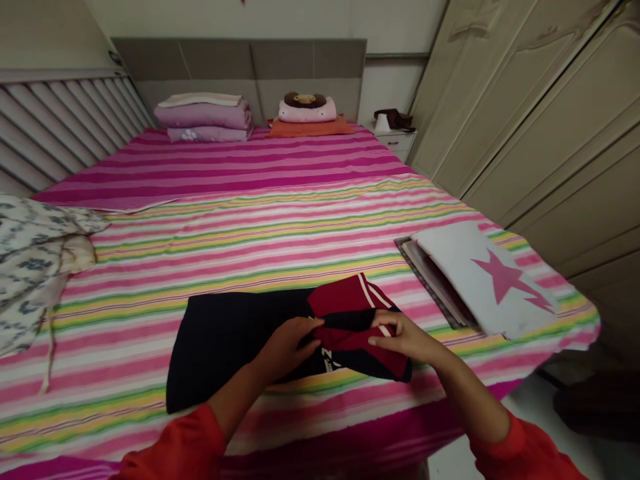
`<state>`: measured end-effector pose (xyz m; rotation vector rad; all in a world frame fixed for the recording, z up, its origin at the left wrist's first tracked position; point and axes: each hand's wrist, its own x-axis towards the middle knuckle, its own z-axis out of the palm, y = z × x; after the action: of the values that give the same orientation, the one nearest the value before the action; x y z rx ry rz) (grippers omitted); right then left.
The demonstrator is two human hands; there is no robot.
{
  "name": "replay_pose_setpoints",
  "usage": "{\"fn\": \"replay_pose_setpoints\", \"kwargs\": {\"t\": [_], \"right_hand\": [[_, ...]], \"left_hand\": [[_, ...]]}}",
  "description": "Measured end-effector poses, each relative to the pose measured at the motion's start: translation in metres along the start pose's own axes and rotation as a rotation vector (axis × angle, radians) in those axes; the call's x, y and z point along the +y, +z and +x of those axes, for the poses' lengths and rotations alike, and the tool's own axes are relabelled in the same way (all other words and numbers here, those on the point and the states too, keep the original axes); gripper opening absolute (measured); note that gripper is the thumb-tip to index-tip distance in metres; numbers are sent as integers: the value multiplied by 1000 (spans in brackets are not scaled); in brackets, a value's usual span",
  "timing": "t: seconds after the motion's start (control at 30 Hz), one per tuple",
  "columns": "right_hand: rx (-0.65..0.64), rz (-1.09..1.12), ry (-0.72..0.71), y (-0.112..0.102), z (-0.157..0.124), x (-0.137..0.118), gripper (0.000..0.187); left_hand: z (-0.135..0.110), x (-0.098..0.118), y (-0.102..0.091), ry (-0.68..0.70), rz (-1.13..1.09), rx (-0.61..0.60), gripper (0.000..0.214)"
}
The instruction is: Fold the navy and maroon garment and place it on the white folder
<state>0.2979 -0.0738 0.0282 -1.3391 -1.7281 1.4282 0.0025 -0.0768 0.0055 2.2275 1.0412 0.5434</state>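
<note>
A dark navy shirt (235,340) with dark red sleeves, white stripes and white lettering lies partly folded on the bed. My left hand (295,339) rests over its middle, thumb and fingertips closed on the red fabric. At the striped end of a red sleeve (353,339), my right hand (406,337) pinches the cloth between thumb and fingers. Another red sleeve part (340,297) is spread just beyond both hands. Some of the lettering is hidden by folds and by my left hand.
A striped bedsheet (240,250) covers the bed. Folded clothes (493,280), the top one white with a pink star, lie to the right. Floral cloth (30,260) is bunched at the left. Folded bedding (205,117) sits by the headboard; a wardrobe (540,113) flanks the right side.
</note>
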Motion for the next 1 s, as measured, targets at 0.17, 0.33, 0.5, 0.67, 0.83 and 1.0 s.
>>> {"fn": "replay_pose_setpoints", "kwargs": {"t": [0.17,0.33,0.5,0.67,0.83,1.0], "right_hand": [[172,192,60,-8,-2,-18,37],[345,158,44,-2,25,-22,37],[581,-41,-4,-5,62,-6,42],[680,-273,42,-7,87,6,38],[655,-555,277,-6,98,11,30],[739,-825,161,7,87,-4,38]], "left_hand": [[14,0,-2,21,-133,29,57],[41,-9,-6,-207,-276,138,25],[66,-18,-25,-308,-422,30,27],[80,-31,-23,-307,-174,112,22],[89,-30,-15,-309,87,236,19],[71,-7,3,-166,378,437,27]]}}
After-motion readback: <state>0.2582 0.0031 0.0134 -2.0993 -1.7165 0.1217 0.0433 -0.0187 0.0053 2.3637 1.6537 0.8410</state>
